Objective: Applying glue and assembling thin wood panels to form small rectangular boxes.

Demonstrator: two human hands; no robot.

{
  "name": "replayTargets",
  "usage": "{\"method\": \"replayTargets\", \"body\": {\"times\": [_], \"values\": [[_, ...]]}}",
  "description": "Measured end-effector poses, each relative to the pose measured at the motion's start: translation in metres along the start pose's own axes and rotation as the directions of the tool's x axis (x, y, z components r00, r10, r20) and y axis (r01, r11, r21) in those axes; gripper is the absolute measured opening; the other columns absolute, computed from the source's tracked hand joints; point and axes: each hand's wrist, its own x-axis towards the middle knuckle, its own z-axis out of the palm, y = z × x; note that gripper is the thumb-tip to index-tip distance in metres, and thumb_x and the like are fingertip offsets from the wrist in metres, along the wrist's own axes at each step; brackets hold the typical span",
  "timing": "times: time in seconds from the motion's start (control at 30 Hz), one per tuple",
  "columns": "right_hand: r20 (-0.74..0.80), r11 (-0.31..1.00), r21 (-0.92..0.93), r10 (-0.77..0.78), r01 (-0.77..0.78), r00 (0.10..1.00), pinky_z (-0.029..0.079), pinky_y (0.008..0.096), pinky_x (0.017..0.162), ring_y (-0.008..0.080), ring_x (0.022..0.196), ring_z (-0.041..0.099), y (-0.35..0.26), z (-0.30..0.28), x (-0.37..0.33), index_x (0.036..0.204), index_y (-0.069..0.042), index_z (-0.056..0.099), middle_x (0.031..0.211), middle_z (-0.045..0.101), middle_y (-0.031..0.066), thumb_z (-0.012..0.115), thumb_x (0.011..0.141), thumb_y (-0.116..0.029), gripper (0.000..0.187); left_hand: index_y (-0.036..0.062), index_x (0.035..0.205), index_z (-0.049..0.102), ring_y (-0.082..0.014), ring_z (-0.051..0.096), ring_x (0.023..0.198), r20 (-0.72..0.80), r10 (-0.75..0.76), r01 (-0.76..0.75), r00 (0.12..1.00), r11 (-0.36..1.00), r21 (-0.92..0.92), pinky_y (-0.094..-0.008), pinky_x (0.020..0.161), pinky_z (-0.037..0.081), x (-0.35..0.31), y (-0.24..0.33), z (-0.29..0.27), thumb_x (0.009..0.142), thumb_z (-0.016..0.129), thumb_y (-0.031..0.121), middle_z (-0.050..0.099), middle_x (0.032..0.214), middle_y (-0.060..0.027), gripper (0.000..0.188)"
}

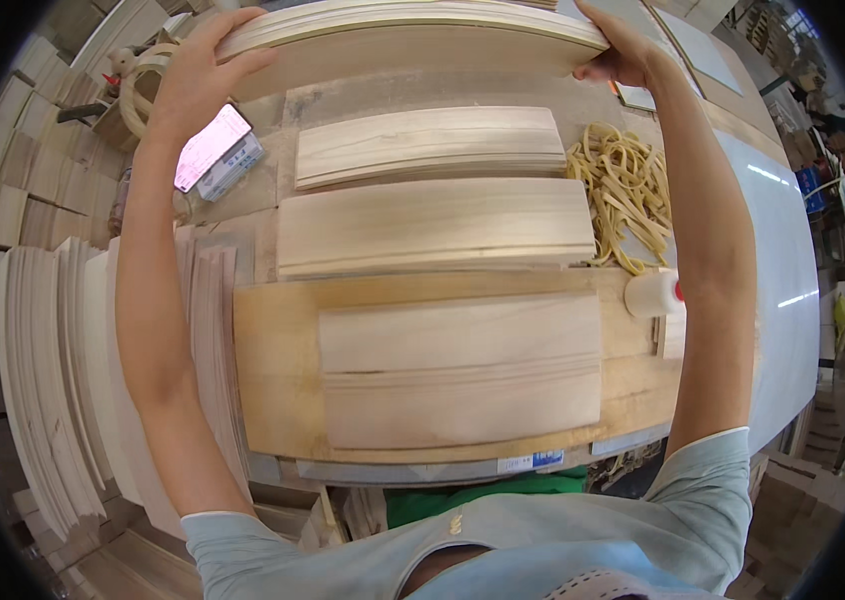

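Both my arms reach to the far side of the workbench. A stack of thin pale wooden boards (413, 52) spans between my hands, seen mostly from its near face. My left hand (205, 70) is closed round its left end, and my right hand (628, 50) grips the right end. Nearer to me lie two more stacks of boards (431, 145), (433, 228), one behind the other. Closest is a pale board (458, 370) with a dark line across its middle, on a yellowish wooden panel (278, 370).
Tangled yellowish bands (628, 195) and a white bottle (650, 295) with a red cap lie to the right. At left are a lit phone (213, 147) on a small box and a tape-like roll (143, 92). Tall board stacks (53, 380) flank the bench's left side.
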Motion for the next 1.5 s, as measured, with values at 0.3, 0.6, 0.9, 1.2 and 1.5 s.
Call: {"method": "replayTargets", "body": {"times": [0.3,0.6,0.9,1.2,1.5], "values": [[0.212,0.988,-0.122,-0.068,0.096,0.975,0.051,0.0282,0.074,0.0173,0.084,0.059,0.019,0.004,-0.136,0.109,0.000,0.059,0.092,0.061,0.0100,0.059,0.084,-0.060,0.065,0.0013,0.116,0.063,-0.0124,0.060,0.090,0.282,-0.265,0.380,0.922,0.760,-0.528,-0.0236,0.082,0.045,-0.045,0.014,-0.044,0.083,0.069,0.034,0.064,0.102,-0.0050,0.047],[-0.165,0.934,-0.355,-0.090,0.026,0.982,0.052,0.0257,0.058,0.0136,0.067,0.060,0.125,0.064,-0.160,0.089,0.002,0.066,0.073,0.061,0.0057,0.057,0.086,-0.059,0.062,-0.0010,0.111,0.065,-0.0156,0.063,0.087,0.389,-0.538,0.664,0.748,0.591,-0.458,-0.0271,0.076,0.049,-0.104,-0.012,0.052,0.080,0.073,0.040,0.068,0.100,-0.0083,0.052],[-0.290,0.867,-0.498,-0.169,0.003,0.942,0.050,0.0281,0.053,0.0152,0.061,0.060,0.104,0.054,-0.134,0.092,0.006,0.065,0.075,0.063,0.0106,0.052,0.092,-0.052,0.060,0.0004,0.121,0.061,-0.0195,0.060,0.095,0.168,-0.587,0.611,0.792,0.750,-0.254,-0.0307,0.082,0.046,-0.115,-0.039,0.066,0.080,0.068,0.051,0.065,0.111,-0.0129,0.065],[-0.231,0.684,-0.713,-0.026,-0.151,0.973,0.047,0.0331,0.050,0.0197,0.056,0.057,0.082,0.061,0.001,0.090,0.007,0.060,0.073,0.058,0.0117,0.060,0.087,-0.048,0.055,0.0019,0.110,0.062,-0.0128,0.056,0.081,0.610,-0.573,0.775,0.547,0.622,-0.112,-0.0263,0.066,0.045,-0.058,-0.085,0.113,0.082,0.067,0.044,0.060,0.094,-0.0059,0.050],[-0.245,0.898,-0.376,0.142,-0.229,0.959,0.049,0.0320,0.055,0.0232,0.066,0.062,0.093,0.058,0.020,0.105,0.007,0.058,0.087,0.062,0.0185,0.066,0.082,-0.048,0.061,-0.0030,0.110,0.057,-0.0114,0.054,0.067,0.536,-0.562,0.712,0.630,0.694,-0.109,-0.0238,0.051,0.047,-0.055,-0.072,0.119,0.078,0.073,0.030,0.057,0.081,-0.0062,0.049]]}}
